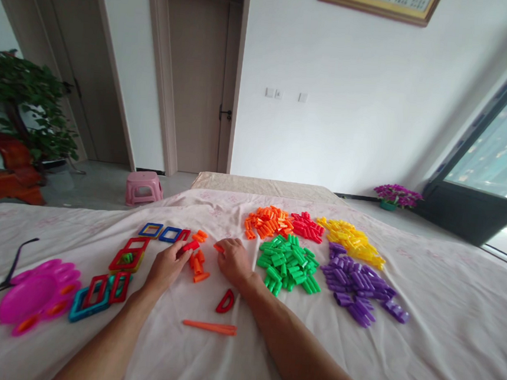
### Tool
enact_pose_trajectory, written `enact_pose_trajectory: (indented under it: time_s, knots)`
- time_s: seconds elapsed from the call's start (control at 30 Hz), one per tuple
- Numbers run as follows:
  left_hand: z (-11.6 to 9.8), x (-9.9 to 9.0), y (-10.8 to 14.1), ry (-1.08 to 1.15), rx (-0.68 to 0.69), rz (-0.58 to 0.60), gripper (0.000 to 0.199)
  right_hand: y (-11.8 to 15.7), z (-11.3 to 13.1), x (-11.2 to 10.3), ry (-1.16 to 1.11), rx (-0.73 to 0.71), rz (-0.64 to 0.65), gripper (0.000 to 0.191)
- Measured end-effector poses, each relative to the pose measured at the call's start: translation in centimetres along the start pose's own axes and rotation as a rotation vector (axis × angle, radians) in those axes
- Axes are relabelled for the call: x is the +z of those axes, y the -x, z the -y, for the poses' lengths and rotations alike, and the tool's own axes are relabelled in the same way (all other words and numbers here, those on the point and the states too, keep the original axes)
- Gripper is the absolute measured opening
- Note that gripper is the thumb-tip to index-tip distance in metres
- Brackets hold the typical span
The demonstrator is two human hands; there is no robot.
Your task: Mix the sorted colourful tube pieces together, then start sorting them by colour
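Observation:
My left hand (167, 266) pinches a small red plastic block (190, 246) between thumb and fingers. Just right of it, my right hand (235, 262) has its fingers curled down near the cloth, with an orange plastic block (219, 247) at the fingertips. Between and below the hands lie a few loose orange blocks (198, 265). Nearer to me are a red D-shaped piece (225, 301) and a long, thin orange piece (210, 327). A heap of green blocks (289, 261) sits beside my right wrist.
Beyond the green heap are orange (268, 221), red (307, 225), yellow (353, 241) and purple (360, 285) heaps. To the left lie magnetic frame tiles (92, 306), a pink paw-shaped tray (26, 297) and glasses (9, 275). A pink stool (143, 187) stands beyond the cloth-covered surface.

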State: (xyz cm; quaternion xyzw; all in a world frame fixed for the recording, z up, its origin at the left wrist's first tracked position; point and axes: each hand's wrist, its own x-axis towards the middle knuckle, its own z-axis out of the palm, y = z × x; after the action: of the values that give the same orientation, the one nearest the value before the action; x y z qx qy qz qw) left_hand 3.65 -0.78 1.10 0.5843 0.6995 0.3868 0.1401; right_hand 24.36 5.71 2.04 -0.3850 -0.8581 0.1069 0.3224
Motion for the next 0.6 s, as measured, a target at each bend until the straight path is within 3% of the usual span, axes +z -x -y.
enact_pose_trajectory:
  time_s: [0.2,0.3,0.37,0.6]
  knots:
    - [0.1,0.1,0.0,-0.003,0.021,0.028,0.038,-1.3,-3.0,-2.6,-0.007,0.208,-0.394,0.043]
    - [0.2,0.2,-0.1,-0.009,0.023,0.027,0.037,-1.1,-3.8,-3.0,-0.028,0.237,-0.462,0.041]
    - [0.3,0.2,-0.1,-0.012,0.023,0.025,0.037,-0.9,-3.4,-2.6,-0.088,0.188,-0.375,0.036]
    - [0.0,-0.2,0.1,-0.016,0.021,-0.017,0.037,0.0,0.7,-1.1,-0.264,-0.034,0.170,0.023]
